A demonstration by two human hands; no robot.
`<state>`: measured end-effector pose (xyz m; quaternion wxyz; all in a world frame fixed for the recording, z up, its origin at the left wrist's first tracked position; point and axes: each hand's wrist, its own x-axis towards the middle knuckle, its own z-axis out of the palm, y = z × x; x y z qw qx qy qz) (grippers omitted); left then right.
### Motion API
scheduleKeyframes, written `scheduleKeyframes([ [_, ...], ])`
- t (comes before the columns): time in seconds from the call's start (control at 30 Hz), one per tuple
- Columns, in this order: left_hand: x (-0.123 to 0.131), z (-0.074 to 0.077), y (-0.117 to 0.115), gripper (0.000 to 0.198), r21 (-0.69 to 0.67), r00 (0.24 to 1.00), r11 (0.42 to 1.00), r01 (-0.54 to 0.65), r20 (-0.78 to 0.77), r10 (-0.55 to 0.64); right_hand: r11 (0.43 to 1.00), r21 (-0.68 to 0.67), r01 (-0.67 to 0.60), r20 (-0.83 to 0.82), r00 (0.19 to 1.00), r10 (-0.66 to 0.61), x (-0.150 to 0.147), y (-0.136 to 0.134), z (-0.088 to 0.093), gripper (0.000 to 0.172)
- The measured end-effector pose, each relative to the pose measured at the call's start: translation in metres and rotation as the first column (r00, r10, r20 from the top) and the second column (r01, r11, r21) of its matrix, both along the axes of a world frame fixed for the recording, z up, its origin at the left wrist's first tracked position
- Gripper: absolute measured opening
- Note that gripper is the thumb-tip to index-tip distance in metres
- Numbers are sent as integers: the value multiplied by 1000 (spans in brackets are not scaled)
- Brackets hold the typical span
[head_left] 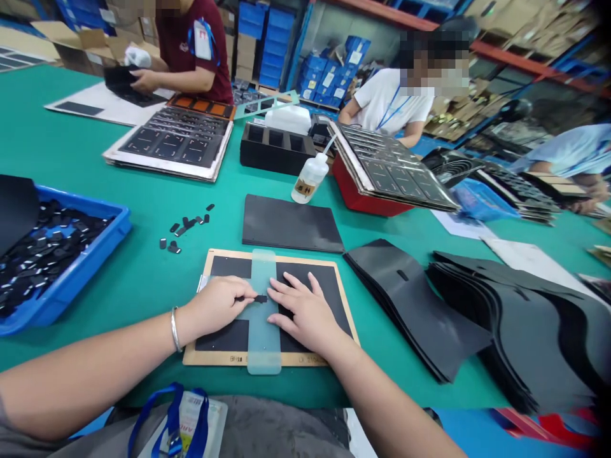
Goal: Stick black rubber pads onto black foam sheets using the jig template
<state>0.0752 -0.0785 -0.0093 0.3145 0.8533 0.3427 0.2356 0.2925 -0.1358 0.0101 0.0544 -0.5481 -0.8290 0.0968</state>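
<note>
A wooden-edged board [214,357] lies before me with a black sheet [224,337] on it. Across the sheet runs a translucent green cross-shaped template [263,343]. My left hand [222,302] pinches a small black piece [260,298] at the middle of the template. My right hand [303,310] lies flat with fingers spread, resting on the sheet and the template's edge. Several loose black pieces [188,226] are scattered on the table beyond the board. Behind the board lies a flat black panel [291,222].
At left is a blue tray [107,235] full of small black pieces. Stacked black sheets [415,305] lie at right. A squeeze bottle [311,178] stands behind the panel, near a red bin [356,191] bearing stacked boards. Co-workers [195,70] are across the green table [157,191].
</note>
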Motion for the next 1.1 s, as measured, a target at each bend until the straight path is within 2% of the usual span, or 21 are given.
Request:
scheduleKeyframes([
  [0.2,3,-2,-2,21,53,997,998,46,-59,-43,999,-33,-6,0,1000,6,1,2,5,46],
  [0.67,13,-7,-6,31,215,981,973,89,-187,-49,998,-61,-2,-60,998,-2,5,0,2,46],
  [0.87,14,-8,-5,31,216,972,966,140,-217,-92,998,-62,-2,-50,999,-1,3,0,1,46],
  [0.97,15,-4,-4,31,207,956,964,167,-273,-107,998,-55,2,-32,999,-3,1,0,-1,45],
  [1.1,9,3,-7,28,237,909,955,181,-410,-70,999,-34,-21,13,1000,22,0,-1,1,38],
])
